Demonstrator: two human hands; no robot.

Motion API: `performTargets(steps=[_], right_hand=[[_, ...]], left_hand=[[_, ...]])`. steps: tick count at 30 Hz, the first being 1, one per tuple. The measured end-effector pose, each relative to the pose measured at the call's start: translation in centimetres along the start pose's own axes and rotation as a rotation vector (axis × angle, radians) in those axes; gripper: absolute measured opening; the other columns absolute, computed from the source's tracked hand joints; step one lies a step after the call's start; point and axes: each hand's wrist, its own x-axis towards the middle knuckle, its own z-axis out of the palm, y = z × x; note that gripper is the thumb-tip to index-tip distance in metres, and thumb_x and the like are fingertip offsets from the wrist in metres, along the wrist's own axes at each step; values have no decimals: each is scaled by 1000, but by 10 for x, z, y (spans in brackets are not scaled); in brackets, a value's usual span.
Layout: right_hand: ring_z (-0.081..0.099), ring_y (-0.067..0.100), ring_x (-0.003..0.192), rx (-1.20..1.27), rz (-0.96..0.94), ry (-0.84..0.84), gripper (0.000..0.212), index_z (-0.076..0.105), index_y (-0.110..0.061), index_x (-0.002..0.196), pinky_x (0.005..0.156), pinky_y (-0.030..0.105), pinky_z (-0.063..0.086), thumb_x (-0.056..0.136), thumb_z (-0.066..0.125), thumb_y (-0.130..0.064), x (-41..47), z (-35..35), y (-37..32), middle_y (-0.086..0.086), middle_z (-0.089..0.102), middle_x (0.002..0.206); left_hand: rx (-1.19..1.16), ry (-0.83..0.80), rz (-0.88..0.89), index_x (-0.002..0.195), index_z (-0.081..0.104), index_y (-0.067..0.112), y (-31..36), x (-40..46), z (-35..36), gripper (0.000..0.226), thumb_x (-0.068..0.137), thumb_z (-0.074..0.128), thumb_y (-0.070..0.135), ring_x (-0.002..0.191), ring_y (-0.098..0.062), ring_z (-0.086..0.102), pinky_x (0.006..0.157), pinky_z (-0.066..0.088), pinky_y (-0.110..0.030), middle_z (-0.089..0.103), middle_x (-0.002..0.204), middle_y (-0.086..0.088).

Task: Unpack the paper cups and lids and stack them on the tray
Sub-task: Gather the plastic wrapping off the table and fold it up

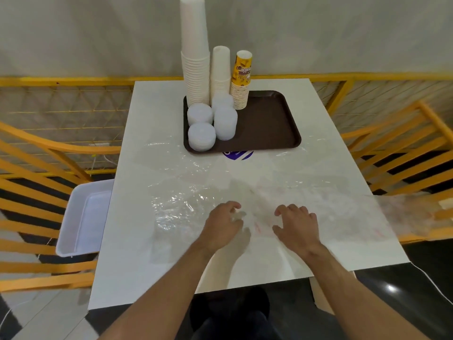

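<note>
A brown tray [269, 123] sits at the far middle of the white table [137, 253]. On its left part stand a tall stack of white cups [195, 57], a shorter white cup stack [220, 69], a yellow printed cup stack [241, 79] and several stacks of white lids [201, 136]. Clear plastic wrappers [176, 209] lie spread flat over the near half of the table. My left hand [224, 227] and my right hand [295, 227] rest side by side on the plastic, fingers curled onto the film; whether they pinch it is unclear.
A white plastic tub [83, 217] sits on the seat at the table's left edge. Yellow wooden chairs [404, 153] flank both sides, and a yellow railing runs behind the table. One wrapper hangs over the right table edge.
</note>
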Motion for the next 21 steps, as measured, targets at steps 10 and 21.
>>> performTargets(steps=[10, 21], right_hand=[[66, 12, 91, 290, -198, 71, 16, 72, -30, 106, 88, 35, 47, 101, 56, -31, 6, -44, 42, -11, 73, 102], [70, 18, 97, 811, -322, -274, 32, 71, -28, 116, 94, 34, 53, 87, 75, -41, 34, -155, 65, -5, 73, 95]], left_hand=[[-167, -26, 22, 135, 55, 29, 57, 34, 27, 62, 80, 81, 19, 94, -13, 55, 74, 44, -15, 53, 125, 0], [-401, -89, 204, 91, 64, 3, 114, 25, -54, 21, 88, 74, 21, 95, -3, 66, 88, 46, -20, 74, 99, -2]])
